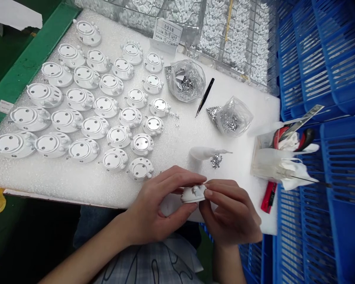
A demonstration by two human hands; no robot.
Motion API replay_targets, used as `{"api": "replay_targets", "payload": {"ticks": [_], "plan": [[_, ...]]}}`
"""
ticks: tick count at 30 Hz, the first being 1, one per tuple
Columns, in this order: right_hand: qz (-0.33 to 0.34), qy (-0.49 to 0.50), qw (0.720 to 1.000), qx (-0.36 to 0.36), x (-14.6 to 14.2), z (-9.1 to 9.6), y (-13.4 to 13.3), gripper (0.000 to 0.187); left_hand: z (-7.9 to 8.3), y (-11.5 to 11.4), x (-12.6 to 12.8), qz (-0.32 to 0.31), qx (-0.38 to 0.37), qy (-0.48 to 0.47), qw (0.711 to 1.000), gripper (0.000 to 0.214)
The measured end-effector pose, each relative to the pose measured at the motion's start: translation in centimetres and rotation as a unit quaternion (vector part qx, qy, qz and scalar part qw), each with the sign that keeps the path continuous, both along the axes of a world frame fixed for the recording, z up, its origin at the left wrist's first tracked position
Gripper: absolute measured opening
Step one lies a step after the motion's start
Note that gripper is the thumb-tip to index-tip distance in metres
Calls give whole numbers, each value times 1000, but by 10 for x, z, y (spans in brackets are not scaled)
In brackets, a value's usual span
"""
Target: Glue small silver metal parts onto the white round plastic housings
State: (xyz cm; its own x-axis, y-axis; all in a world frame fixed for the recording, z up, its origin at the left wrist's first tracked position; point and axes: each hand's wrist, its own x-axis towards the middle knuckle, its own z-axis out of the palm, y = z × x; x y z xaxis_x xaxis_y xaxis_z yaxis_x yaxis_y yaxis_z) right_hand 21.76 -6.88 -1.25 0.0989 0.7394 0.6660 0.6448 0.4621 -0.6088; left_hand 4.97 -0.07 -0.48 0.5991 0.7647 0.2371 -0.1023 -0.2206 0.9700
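Observation:
Both of my hands hold one small white round part (193,193) just above the near edge of the white foam sheet (180,142). My left hand (159,203) grips it from the left, thumb under and fingers curled over the top. From the right, my right hand (229,211) pinches its edge with fingertips pressed together. Several matching white round parts (85,106) lie in rows on the foam to the left. A small pile of tiny metal pieces (215,160) and a white tube-like item (205,152) lie just beyond my hands.
Two clear bags of small metal pieces (187,81) (233,116) and black tweezers (205,96) lie on the foam. A clear box with tools and tissue (279,159) stands at the right. Blue crates (322,59) fill the right side, a green ledge (29,59) the left.

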Motion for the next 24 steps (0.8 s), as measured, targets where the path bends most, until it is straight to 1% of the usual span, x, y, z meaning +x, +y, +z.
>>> {"api": "replay_targets", "payload": {"ticks": [2,5,10,14,16,19,22,24], "plan": [[-4,4,1000,-10,0,1,0,54,1,1,-2,-13,-12,0,1000,39],[-2,6,1000,-8,1,3,0,51,2,3,-3,-24,-18,-2,1000,34],[10,18,1000,-6,1,4,1,51,3,4,-5,-46,-50,2,998,40],[8,17,1000,-2,-1,5,3,42,3,5,-7,-62,-85,2,994,37],[-4,22,1000,0,-1,5,4,38,2,6,-7,-69,-97,2,993,35],[-15,43,999,-4,-2,5,4,36,2,8,-8,-74,-111,8,991,32],[6,85,996,-17,-2,4,4,39,3,9,-9,-76,-128,7,989,31],[23,102,994,-13,-1,2,4,40,3,10,-9,-77,-138,1,987,32]]}}
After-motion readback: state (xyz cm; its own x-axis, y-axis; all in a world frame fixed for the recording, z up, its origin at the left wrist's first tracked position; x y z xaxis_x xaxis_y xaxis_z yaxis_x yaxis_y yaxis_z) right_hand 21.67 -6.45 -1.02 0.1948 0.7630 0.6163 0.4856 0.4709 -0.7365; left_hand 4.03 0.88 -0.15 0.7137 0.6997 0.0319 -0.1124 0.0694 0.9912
